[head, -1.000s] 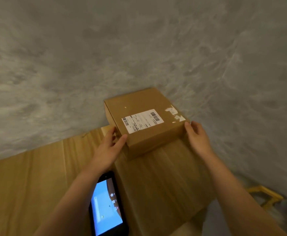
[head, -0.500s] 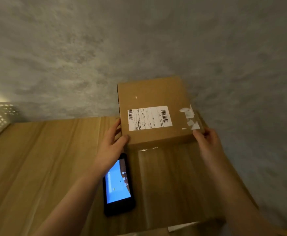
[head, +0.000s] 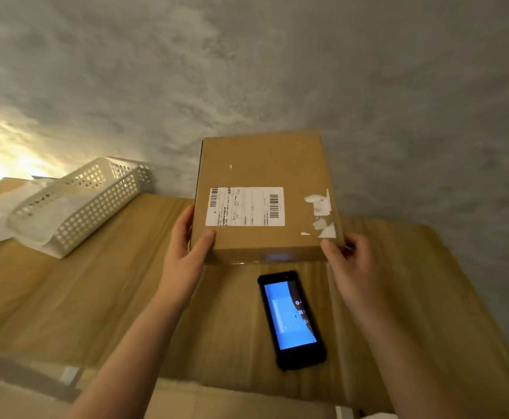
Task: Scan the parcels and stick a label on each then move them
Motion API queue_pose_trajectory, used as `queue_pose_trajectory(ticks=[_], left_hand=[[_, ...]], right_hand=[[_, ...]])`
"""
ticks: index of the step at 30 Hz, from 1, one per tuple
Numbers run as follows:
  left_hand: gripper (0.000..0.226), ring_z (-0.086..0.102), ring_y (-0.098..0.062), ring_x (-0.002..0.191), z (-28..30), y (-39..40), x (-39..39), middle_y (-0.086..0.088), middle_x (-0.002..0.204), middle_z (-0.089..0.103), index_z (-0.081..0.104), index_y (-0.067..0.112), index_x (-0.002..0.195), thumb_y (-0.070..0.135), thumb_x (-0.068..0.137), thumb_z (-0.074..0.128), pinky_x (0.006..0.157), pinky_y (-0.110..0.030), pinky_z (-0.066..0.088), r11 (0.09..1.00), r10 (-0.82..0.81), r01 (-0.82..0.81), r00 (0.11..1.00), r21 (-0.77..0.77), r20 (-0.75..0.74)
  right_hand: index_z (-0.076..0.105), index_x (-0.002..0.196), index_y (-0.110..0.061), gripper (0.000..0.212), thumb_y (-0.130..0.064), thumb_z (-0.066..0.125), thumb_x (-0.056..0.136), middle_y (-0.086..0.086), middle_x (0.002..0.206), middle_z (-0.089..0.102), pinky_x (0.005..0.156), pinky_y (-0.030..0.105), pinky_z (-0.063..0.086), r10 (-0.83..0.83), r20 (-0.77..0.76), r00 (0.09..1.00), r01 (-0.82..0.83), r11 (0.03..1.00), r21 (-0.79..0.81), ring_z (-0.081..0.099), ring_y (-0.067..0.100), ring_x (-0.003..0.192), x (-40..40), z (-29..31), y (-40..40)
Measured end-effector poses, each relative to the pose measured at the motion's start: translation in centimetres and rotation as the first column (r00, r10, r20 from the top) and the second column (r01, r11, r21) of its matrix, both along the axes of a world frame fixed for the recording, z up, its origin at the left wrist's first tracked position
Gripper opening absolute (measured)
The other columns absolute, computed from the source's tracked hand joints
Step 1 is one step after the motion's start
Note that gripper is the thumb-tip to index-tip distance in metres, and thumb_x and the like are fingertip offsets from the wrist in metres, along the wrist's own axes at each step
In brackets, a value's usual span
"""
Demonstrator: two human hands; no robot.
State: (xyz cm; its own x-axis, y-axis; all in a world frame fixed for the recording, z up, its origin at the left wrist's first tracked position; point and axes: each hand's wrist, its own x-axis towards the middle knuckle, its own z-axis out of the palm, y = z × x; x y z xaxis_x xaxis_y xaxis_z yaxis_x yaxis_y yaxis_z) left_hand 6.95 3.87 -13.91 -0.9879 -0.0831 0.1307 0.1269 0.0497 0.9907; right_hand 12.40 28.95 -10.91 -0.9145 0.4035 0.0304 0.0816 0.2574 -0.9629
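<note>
A flat brown cardboard parcel (head: 262, 164) is at the far edge of the wooden table (head: 96, 297). A white shipping label (head: 245, 206) with barcodes sits on its top, and torn label scraps (head: 321, 213) cling near its right edge. My left hand (head: 186, 252) grips the parcel's near left corner, thumb on top. My right hand (head: 353, 267) grips the near right corner. A black handheld scanner (head: 291, 319) with a lit blue screen lies on the table just in front of the parcel, between my forearms.
A white perforated plastic basket (head: 78, 204) holding white sheets stands at the table's far left. A grey mottled wall (head: 247, 71) rises behind the table. The table's near edge runs along the bottom.
The view has swung left, bringing the basket into sight. The parcel, held by both hands, has come toward the table's middle and now sits behind the scanner instead of to its right.
</note>
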Motion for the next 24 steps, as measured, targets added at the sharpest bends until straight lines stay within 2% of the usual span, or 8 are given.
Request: queue_pose_trajectory(ticks=[4, 7, 11, 14, 17, 20, 22, 24], left_hand=[[0.051, 0.050, 0.013, 0.120, -0.9, -6.0, -1.2, 0.018, 0.140, 0.054, 0.042, 0.031, 0.148, 0.024, 0.099, 0.057, 0.104, -0.018, 0.043, 0.998, 0.046, -0.047, 0.998, 0.036, 0.037], [0.047, 0.051, 0.004, 0.126, -1.7, -10.9, -2.5, 0.020, 0.139, 0.056, 0.047, 0.035, 0.145, 0.027, 0.100, 0.056, 0.113, -0.033, 0.040, 0.998, 0.059, -0.061, 0.994, 0.024, 0.091], [0.041, 0.053, -0.005, 0.126, -2.2, -16.0, -4.2, 0.019, 0.135, 0.058, 0.052, 0.041, 0.140, 0.030, 0.100, 0.053, 0.111, -0.039, 0.042, 0.998, 0.069, -0.069, 0.984, -0.005, 0.163], [0.039, 0.054, -0.014, 0.124, -2.2, -18.5, -5.5, 0.014, 0.133, 0.059, 0.057, 0.036, 0.137, 0.026, 0.101, 0.049, 0.106, -0.037, 0.045, 0.998, 0.042, -0.031, 0.984, -0.061, 0.173], [0.039, 0.054, -0.001, 0.111, -2.0, -19.9, -6.8, 0.021, 0.122, 0.060, 0.063, 0.030, 0.130, 0.016, 0.102, 0.042, 0.086, -0.020, 0.043, 0.997, -0.020, 0.033, 0.982, -0.067, 0.186], [0.040, 0.057, -0.003, 0.105, -1.9, -21.0, -8.2, 0.021, 0.118, 0.063, 0.068, 0.034, 0.120, 0.013, 0.101, 0.040, 0.074, -0.020, 0.042, 0.990, -0.100, 0.118, 0.974, -0.081, 0.203], [0.040, 0.059, -0.013, 0.112, -1.9, -21.7, -9.3, 0.013, 0.121, 0.067, 0.071, 0.035, 0.117, 0.016, 0.100, 0.041, 0.079, -0.025, 0.044, 0.980, -0.171, 0.189, 0.960, -0.061, 0.221], [0.037, 0.058, -0.023, 0.120, -2.0, -22.0, -10.3, 0.008, 0.126, 0.067, 0.071, 0.036, 0.119, 0.023, 0.097, 0.044, 0.092, -0.033, 0.046, 0.972, -0.216, 0.231, 0.944, -0.033, 0.248]], right_hand=[[0.051, 0.109, -0.027, 0.026, -0.037, 0.066, 0.091, -0.011, 0.105, 0.065, 0.064, 0.014, 0.044, 0.023, 0.040, 0.999, -0.022, 0.999, -0.041, 0.063, -0.002, 0.086, -1.0, -1.5, -5.8], [0.053, 0.104, -0.029, 0.021, -0.037, 0.067, 0.090, -0.013, 0.103, 0.065, 0.065, 0.011, 0.046, 0.062, 0.065, 0.996, -0.059, 0.997, -0.040, 0.062, -0.007, 0.087, -1.7, -2.5, -9.8], [0.064, 0.095, -0.020, 0.028, -0.047, 0.060, 0.092, -0.007, 0.094, 0.069, 0.074, 0.025, 0.048, 0.029, 0.110, 0.994, -0.033, 0.999, 0.030, 0.064, 0.007, 0.090, -2.5, -4.1, -13.4], [0.066, 0.087, -0.018, 0.028, -0.043, 0.057, 0.096, 0.001, 0.090, 0.070, 0.082, 0.038, 0.051, -0.067, 0.114, 0.991, 0.062, 0.997, 0.043, 0.065, 0.018, 0.090, -3.8, -4.8, -14.2], [0.062, 0.100, -0.021, 0.011, -0.032, 0.059, 0.096, -0.002, 0.096, 0.067, 0.078, 0.035, 0.050, -0.158, 0.072, 0.985, 0.156, 0.987, 0.032, 0.065, 0.022, 0.096, -5.3, -5.0, -14.4], [0.053, 0.121, -0.023, 0.027, -0.029, 0.060, 0.096, -0.007, 0.111, 0.059, 0.084, 0.029, 0.043, -0.174, 0.050, 0.983, 0.170, 0.982, 0.086, 0.058, 0.017, 0.108, -6.6, -4.7, -14.5], [0.044, 0.136, -0.029, 0.043, -0.035, 0.059, 0.096, -0.011, 0.129, 0.049, 0.093, 0.032, 0.042, -0.140, 0.058, 0.988, 0.134, 0.985, 0.107, 0.048, 0.011, 0.119, -7.4, -4.4, -14.3], [0.040, 0.142, -0.033, 0.049, -0.041, 0.057, 0.097, -0.014, 0.134, 0.044, 0.098, 0.035, 0.042, -0.089, 0.109, 0.990, 0.080, 0.993, 0.090, 0.044, 0.010, 0.122, -7.8, -4.3, -13.9]])
